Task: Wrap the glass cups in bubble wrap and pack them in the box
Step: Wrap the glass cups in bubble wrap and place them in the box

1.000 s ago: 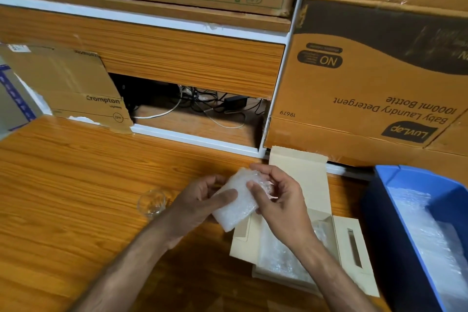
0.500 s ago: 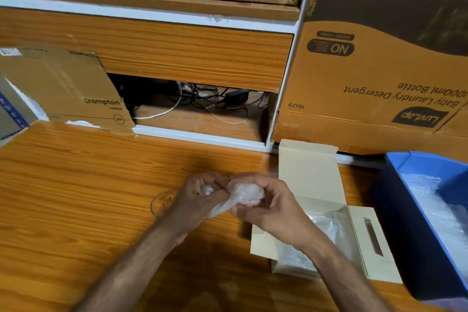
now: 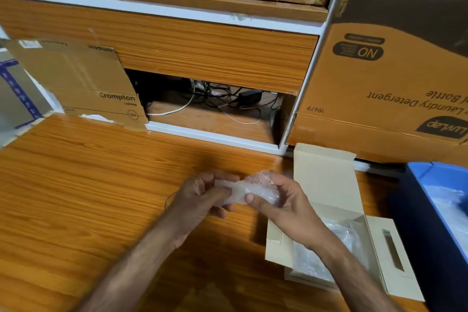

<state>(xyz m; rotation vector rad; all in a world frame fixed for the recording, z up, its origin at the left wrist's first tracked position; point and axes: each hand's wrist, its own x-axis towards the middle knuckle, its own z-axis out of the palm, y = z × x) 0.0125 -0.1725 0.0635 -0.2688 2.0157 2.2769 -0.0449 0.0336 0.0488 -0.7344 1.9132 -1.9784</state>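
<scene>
Both hands hold a small bundle of bubble wrap [image 3: 249, 189] above the wooden table; the cup inside it is hidden. My left hand [image 3: 200, 200] pinches the bundle's left end. My right hand [image 3: 281, 204] cups its right side with the thumb pressed on the front. A bare glass cup [image 3: 170, 199] stands on the table just behind my left hand, only its rim showing. To the right lies the open beige box [image 3: 326, 180], lid flaps spread, with wrapped bundles [image 3: 347, 233] inside it, partly covered by my right forearm.
A blue bin [image 3: 415, 200] with bubble wrap in it stands at the right edge. Large cardboard cartons [image 3: 385, 88] rise behind the box. A Crompton carton [image 3: 83, 83] leans at the back left. A recess with cables [image 3: 217, 101] opens behind the table.
The bundle has been turned and squeezed smaller between both hands, and its loose end is now folded in. The view has shifted so box and hands sit further right.
</scene>
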